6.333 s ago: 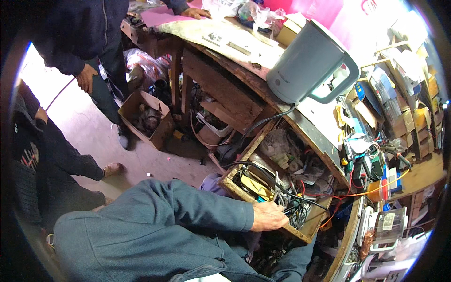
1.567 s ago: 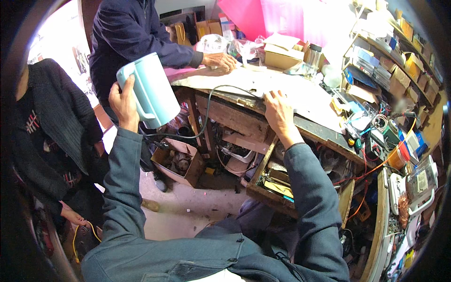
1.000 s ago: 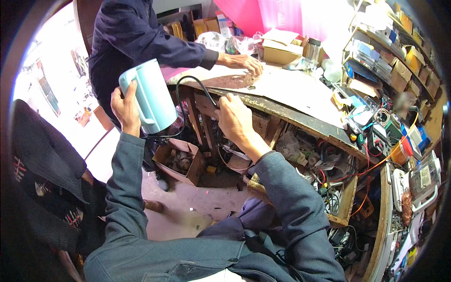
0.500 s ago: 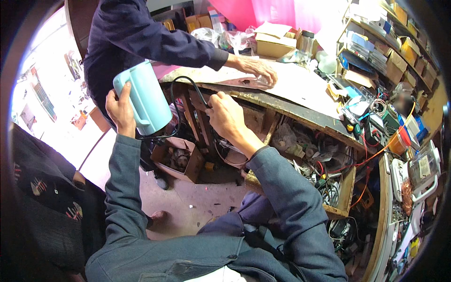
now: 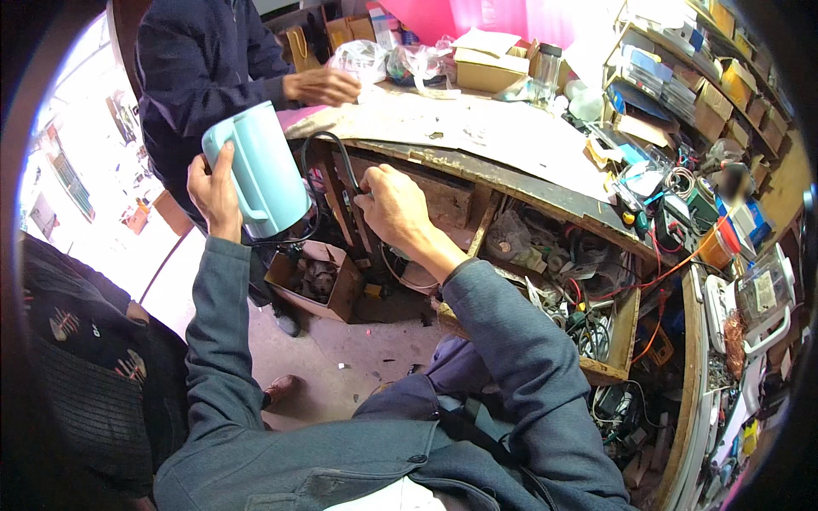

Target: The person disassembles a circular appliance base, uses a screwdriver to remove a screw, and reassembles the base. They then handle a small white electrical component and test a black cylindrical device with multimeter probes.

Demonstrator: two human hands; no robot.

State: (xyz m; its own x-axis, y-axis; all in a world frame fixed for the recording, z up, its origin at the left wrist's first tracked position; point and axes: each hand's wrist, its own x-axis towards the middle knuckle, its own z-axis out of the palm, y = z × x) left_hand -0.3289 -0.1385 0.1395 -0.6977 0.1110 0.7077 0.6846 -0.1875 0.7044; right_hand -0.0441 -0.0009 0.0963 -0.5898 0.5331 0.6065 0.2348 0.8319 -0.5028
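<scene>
A light blue electric kettle (image 5: 271,175) is tilted in front of me, left of the workbench's near edge. My left hand (image 5: 216,192) is closed round its handle. From the kettle's lower end a black power cord (image 5: 325,134) loops up and over to the right. My right hand (image 5: 394,204) is closed on that cord, its fingers curled; the cord's end is hidden by the hand. Across the bench another person's hand (image 5: 322,86) hovers over the far left of the white-covered top, apart from the kettle.
The workbench (image 5: 520,153) has clear bags and an open carton (image 5: 490,68) at the back. Tools and wires pile up at its right end. Below are an open drawer of cables (image 5: 609,332) and a cardboard box (image 5: 317,277) on the floor. Someone in dark clothes (image 5: 94,358) is close on my left.
The other person's hand has drawn back to the left from the middle of the bench. My right hand has shifted slightly left with the cord; the kettle stays nearly in place.
</scene>
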